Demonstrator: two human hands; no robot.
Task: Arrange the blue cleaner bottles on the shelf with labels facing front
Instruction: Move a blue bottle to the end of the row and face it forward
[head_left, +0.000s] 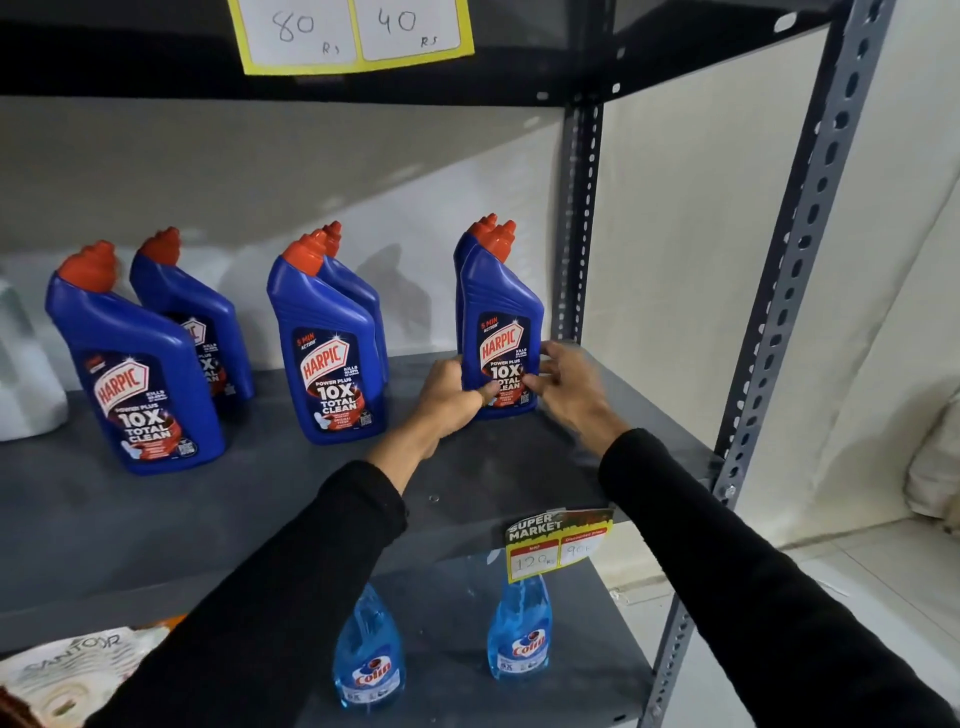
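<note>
Several blue cleaner bottles with red caps stand in pairs on the grey shelf (218, 499). The right front bottle (498, 306) is upright with its label facing me. My left hand (452, 397) grips its lower left side and my right hand (563, 384) touches its lower right side. A second bottle (467, 244) stands just behind it, mostly hidden. The middle front bottle (324, 353) and the left front bottle (137, 374) show their labels, each with another bottle behind: the middle rear bottle (353, 291) and the left rear bottle (192, 306).
A grey perforated upright post (576, 223) stands right of the held bottle. A price tag (558, 543) hangs on the shelf edge. Two light-blue spray bottles (369, 660) (519, 639) stand on the lower shelf. A white container (26, 379) sits at far left.
</note>
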